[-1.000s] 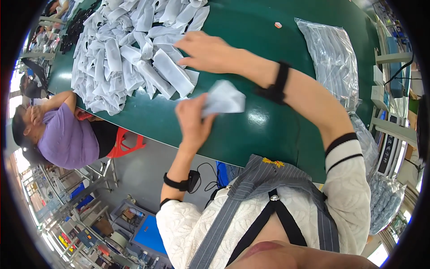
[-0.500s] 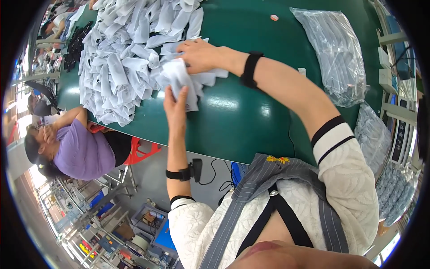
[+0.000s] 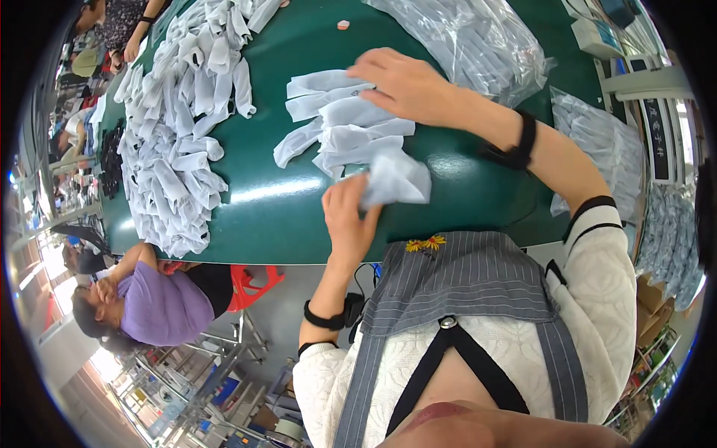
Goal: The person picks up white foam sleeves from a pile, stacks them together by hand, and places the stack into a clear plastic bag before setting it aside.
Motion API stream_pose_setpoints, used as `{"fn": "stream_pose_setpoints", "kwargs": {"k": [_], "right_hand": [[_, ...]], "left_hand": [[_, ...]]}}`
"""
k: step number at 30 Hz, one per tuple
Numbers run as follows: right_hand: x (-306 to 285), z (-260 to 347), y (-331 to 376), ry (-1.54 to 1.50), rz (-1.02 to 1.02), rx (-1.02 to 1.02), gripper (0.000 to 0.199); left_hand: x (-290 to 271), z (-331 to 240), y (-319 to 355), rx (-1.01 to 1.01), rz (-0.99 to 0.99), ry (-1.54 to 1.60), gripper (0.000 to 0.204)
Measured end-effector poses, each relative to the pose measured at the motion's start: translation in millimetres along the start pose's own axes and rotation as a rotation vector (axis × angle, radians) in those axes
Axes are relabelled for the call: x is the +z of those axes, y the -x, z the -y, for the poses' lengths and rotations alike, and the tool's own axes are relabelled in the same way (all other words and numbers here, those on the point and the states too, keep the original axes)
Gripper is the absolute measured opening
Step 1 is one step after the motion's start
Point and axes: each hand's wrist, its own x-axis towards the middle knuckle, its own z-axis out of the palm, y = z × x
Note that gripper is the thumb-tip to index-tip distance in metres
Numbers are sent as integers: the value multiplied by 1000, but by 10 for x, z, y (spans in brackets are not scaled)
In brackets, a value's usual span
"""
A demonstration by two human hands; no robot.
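A person's left hand point(image 3: 349, 220) pinches a blurred white pouch point(image 3: 403, 181) over a green table point(image 3: 276, 233), beside a loose cluster of pouches point(image 3: 347, 118). The right hand point(image 3: 411, 86), thumb and fingers parted, is at the cluster's far end; contact cannot be told. A slack pinch could drop the pouch; a careless sweep could scatter the overlapping cluster.

Glossy dark-green bench point(image 3: 284, 213) directly carries a big heap of limp whitish fabric-like pieces point(image 3: 175, 145) at left, black strap-like pieces point(image 3: 112, 160) beyond it, a small overlapping whitish row point(image 3: 347, 138) mid-bench, a tiny orange-and-white disc point(image 3: 343, 25), plus a stuffed clear plastic bag point(image 3: 478, 45).
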Motion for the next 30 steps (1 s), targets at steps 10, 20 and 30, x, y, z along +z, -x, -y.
{"fn": "stream_pose_setpoints", "kwargs": {"k": [10, 20, 30], "right_hand": [[1110, 640, 1, 284, 79, -309, 16], [-39, 620, 440, -234, 45, 88, 12], [-35, 450, 1242, -594, 171, 418, 14]], "left_hand": [[315, 156, 314, 352, 96, -443, 48], [308, 113, 335, 399, 124, -450, 45], [66, 109, -26, 541, 124, -485, 43]]}}
